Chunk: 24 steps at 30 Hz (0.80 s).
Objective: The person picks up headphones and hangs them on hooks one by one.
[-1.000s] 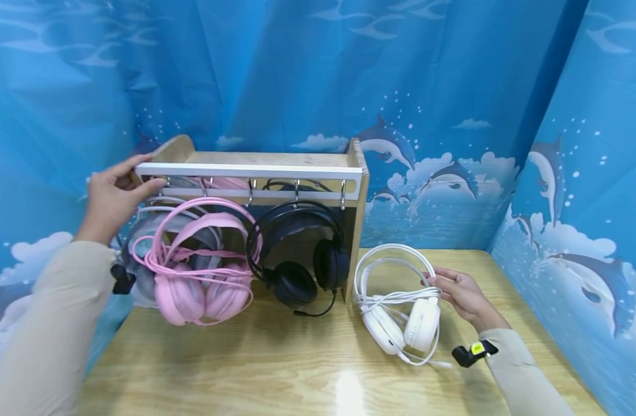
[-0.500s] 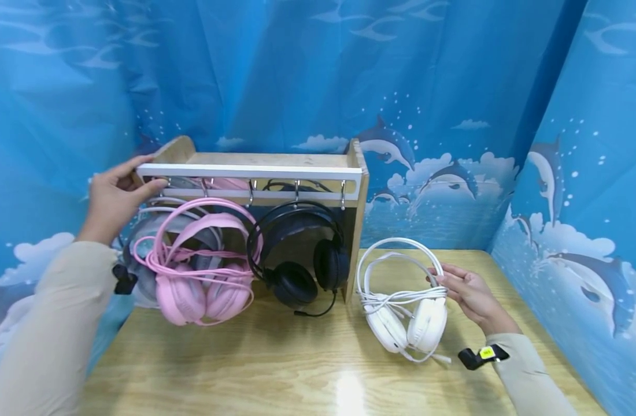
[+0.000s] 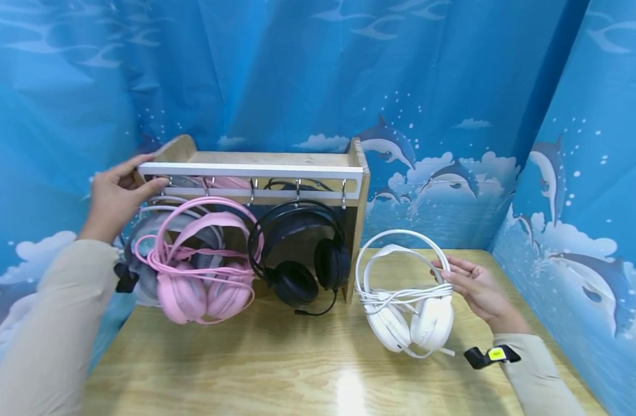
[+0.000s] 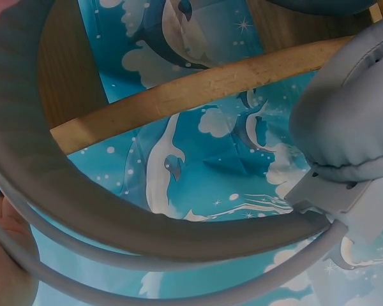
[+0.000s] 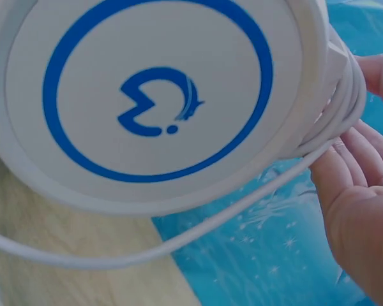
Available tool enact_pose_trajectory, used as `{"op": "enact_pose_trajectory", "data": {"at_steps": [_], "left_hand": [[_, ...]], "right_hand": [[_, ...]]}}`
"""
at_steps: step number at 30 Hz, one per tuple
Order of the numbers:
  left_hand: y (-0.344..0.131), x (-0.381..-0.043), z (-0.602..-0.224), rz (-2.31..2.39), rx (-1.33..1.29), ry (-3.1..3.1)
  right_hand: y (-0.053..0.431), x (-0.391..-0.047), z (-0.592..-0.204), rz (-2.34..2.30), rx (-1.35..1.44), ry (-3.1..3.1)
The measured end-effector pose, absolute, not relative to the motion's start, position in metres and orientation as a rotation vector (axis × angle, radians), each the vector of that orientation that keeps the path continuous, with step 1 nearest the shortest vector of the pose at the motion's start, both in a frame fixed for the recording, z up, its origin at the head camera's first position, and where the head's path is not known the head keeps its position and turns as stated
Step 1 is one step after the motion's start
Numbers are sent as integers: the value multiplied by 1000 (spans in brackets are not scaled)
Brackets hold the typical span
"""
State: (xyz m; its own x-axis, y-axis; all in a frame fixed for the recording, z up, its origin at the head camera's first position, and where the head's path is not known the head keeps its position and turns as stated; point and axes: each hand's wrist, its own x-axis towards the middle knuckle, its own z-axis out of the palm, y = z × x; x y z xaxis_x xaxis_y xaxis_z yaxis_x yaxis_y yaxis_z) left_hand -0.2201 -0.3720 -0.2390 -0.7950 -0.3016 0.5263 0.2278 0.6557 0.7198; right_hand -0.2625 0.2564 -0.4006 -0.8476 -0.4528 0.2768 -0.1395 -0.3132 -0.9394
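Note:
My left hand [image 3: 115,199] grips the left end of a wooden rack [image 3: 271,159] with a white front rail, its thumb on the rail. My right hand [image 3: 474,292] pinches a white headset [image 3: 432,323] by the side of its band, above one ear cup. The white cable is wound around that headset, and its cups hang just over the table. On the rack's hooks hang a pink headset [image 3: 180,294], a black headset [image 3: 294,283] with a microphone, and a grey headset [image 4: 179,236], partly hidden behind the pink one. In the right wrist view one white ear cup [image 5: 159,153] shows a blue ring.
Bare metal hooks, such as the rightmost hook [image 3: 343,193], sit on the rail. The rack stands at the back of a wooden table [image 3: 245,370]. Blue dolphin-print curtains [image 3: 307,75] enclose the back and sides.
The white headset has moved slightly right and up with my right hand. My left hand stays on the rack, and the hanging headsets keep their places.

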Motion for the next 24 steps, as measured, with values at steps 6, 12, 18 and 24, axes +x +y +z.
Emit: {"op": "enact_pose_trajectory", "data": {"at_steps": [6, 12, 18, 24], "left_hand": [[-372, -220, -239, -1097, 62, -2241], [-375, -220, -240, -1113, 69, -2249], [-375, -220, -241, -1111, 68, -2252], [-375, -222, -240, -1098, 74, -2256]], "right_hand": [[256, -256, -385, -2283, -794, 1740], [253, -252, -373, -2272, -873, 1774], [247, -245, -362, -2287, -884, 1750], [238, -238, -348, -2295, -889, 1756]]}}
